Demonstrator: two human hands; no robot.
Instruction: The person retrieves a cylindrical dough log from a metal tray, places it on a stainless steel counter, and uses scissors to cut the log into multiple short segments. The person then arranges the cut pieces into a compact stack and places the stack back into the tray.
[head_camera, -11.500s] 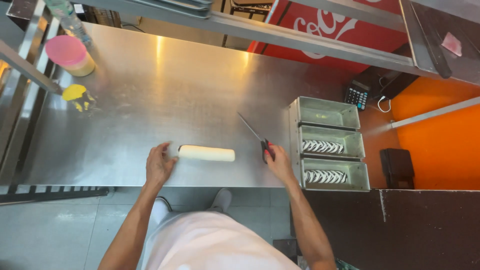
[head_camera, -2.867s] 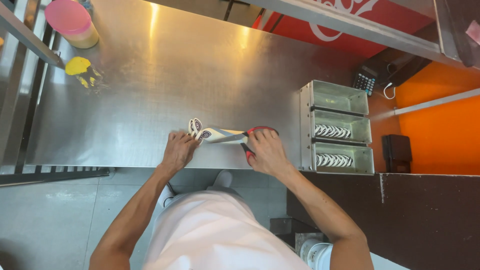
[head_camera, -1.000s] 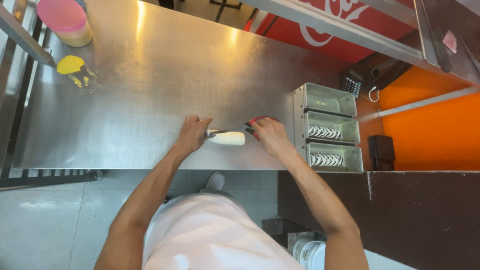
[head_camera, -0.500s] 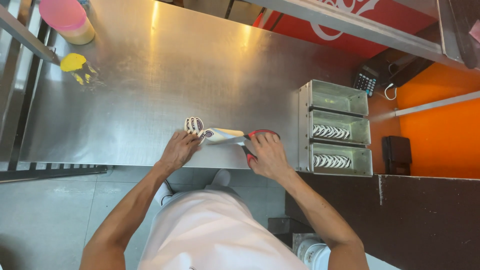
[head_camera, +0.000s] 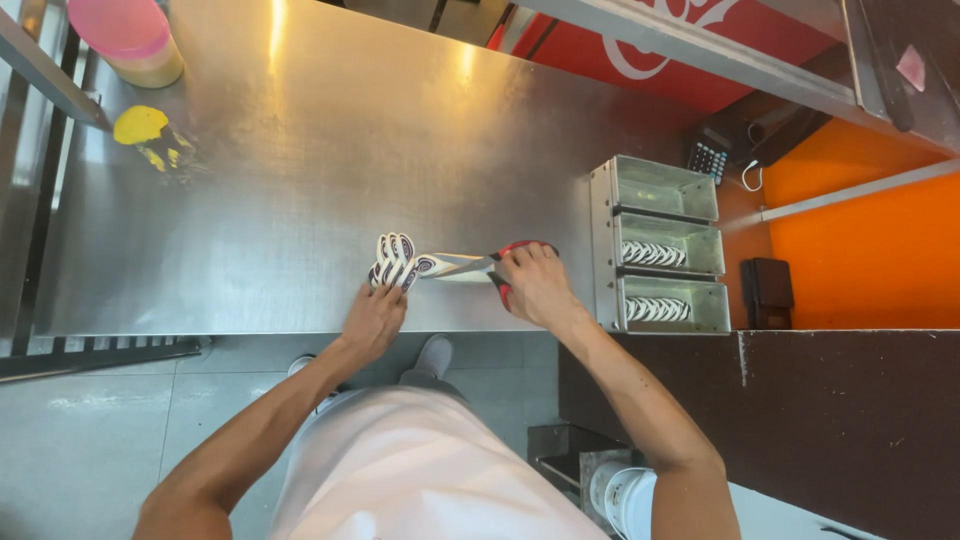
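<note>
Far left: we see a pink-lidded tub (head_camera: 130, 38) at the back corner of the steel counter (head_camera: 300, 150), and just in front of it a yellow cloth (head_camera: 140, 125); both lie well apart from our hands.

Left edge: a metal rail (head_camera: 45, 70) crosses the corner above the tub and hides a strip of the counter.

Left hand: our left hand (head_camera: 372, 318) rests at the counter's front edge, fingers pressed down on a small fan of white slices with dark swirls (head_camera: 393, 260). It pins them flat rather than closing around them.

Roll: the pale roll (head_camera: 450, 266) lies on its side between our two hands, its cut end touching the slices.

Scissors: the scissors (head_camera: 480, 265) have red handles and blades pointing left, over the roll. We cannot tell whether the blades are apart or together.

Right hand: our right hand (head_camera: 535, 285) is wrapped around the red handles, fingers curled tight; the knuckles cover most of the handles.

Right side: three metal trays (head_camera: 660, 245) stand in a row just beside the right hand. The near two hold rows of slices, the far one looks bare.

Far right: a calculator (head_camera: 708, 157) sits behind the trays, and an orange wall (head_camera: 860, 250) beyond.
</note>
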